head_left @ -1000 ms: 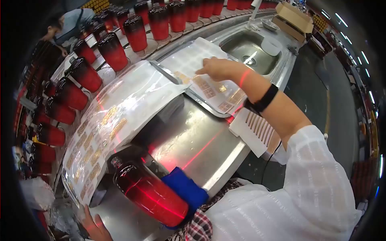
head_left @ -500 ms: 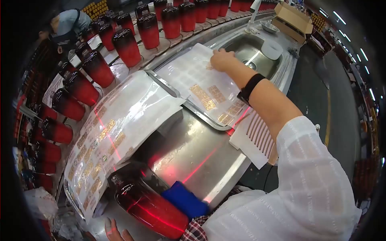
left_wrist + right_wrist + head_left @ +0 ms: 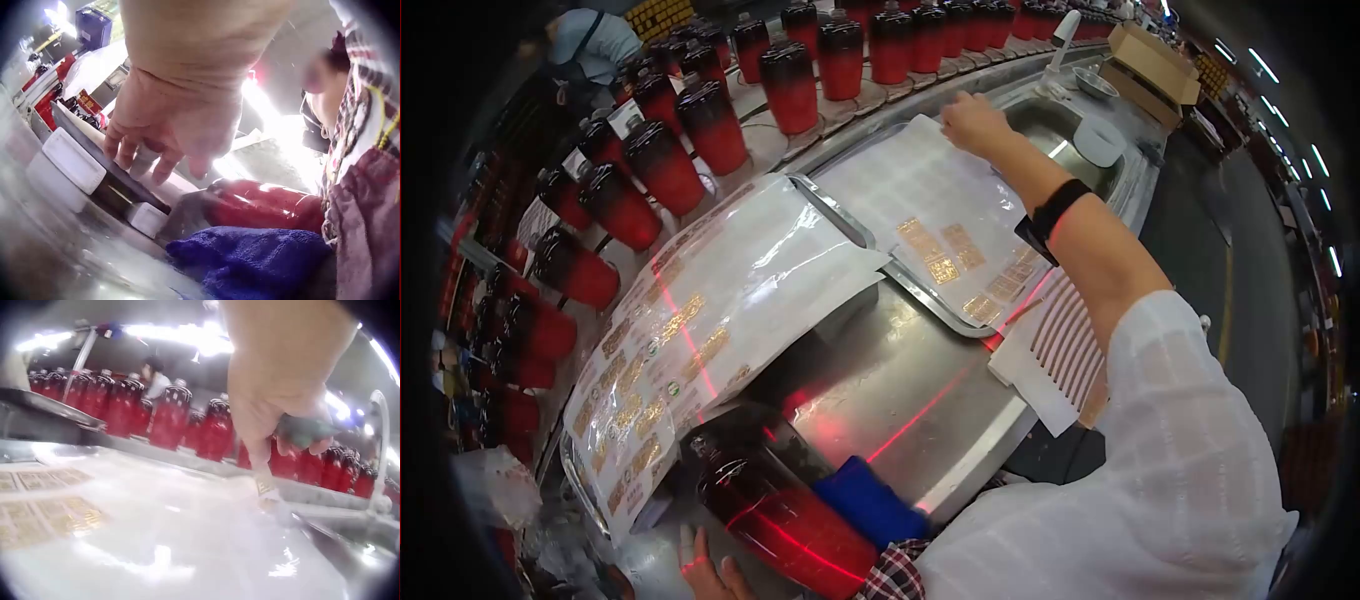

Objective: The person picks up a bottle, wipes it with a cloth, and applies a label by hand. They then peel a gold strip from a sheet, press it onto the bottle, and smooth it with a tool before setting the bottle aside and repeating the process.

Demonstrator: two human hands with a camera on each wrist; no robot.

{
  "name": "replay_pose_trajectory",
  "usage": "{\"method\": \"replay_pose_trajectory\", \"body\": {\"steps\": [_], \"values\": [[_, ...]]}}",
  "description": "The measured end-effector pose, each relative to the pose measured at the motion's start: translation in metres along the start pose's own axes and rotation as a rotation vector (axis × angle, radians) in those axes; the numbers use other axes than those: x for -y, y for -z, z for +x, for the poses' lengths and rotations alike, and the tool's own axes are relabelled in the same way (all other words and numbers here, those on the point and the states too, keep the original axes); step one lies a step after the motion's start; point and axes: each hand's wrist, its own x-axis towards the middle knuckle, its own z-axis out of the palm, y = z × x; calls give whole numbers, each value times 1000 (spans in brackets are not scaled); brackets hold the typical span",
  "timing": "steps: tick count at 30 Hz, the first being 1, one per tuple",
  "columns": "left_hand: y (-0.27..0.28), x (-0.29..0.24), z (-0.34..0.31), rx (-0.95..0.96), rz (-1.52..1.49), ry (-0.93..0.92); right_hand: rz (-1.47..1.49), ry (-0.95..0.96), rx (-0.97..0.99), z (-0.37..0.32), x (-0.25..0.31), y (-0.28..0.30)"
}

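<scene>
My right hand point(image 3: 977, 125) is at the far edge of a glossy white sheet point(image 3: 880, 180) with gold decals point(image 3: 927, 248), which lies in a metal tray point(image 3: 940, 317). In the right wrist view its fingers curl round a dark green object point(image 3: 304, 431), mostly hidden, and a small gold decal point(image 3: 264, 486) shows at the downward index fingertip. My left hand point(image 3: 715, 572) has loosely extended fingers, one with a pale covering point(image 3: 145, 157). It is beside a black-to-red bottle point(image 3: 800, 520) lying on its side. A blue cloth point(image 3: 870, 500) lies against that bottle.
Another glossy decal sheet point(image 3: 740, 260) drapes over the metal counter point(image 3: 900, 390) at left. Many black-red bottles point(image 3: 790, 88) stand along the curved line behind. Farther right are a sink point(image 3: 1045, 125), a white container point(image 3: 1100, 140) and a cardboard box point(image 3: 1150, 70). A person point(image 3: 590, 50) stands beyond the bottles.
My right hand has moved from over the gold decals to the sheet's far edge. My left hand has shifted right, away from the draped sheet's lower corner. The head view has turned slightly.
</scene>
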Motion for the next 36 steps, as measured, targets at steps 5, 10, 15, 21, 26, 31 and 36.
{"method": "replay_pose_trajectory", "body": {"steps": [5, 10, 15, 21, 26, 31, 36], "values": [[-10, -20, 4, -22, -385, 70, 810, -166, 287, 25, 74, 50], [-41, -42, 11, -34, -997, 92, 176, 62, 255, 42, 92, -65], [-48, -52, 16, 46, -1294, 160, 160, 96, 246, 26, 96, -47], [-38, -50, 34, 260, -1625, 203, 626, 501, -4, -47, 140, 105], [-40, -37, 37, 369, -1765, 206, 913, 824, 114, -126, 187, 210], [-35, -43, 36, 330, -1833, 151, 1102, 927, 301, -177, 243, 239], [-36, -54, 21, 98, -1729, 148, 1127, 880, 280, -194, 282, 190]]}}
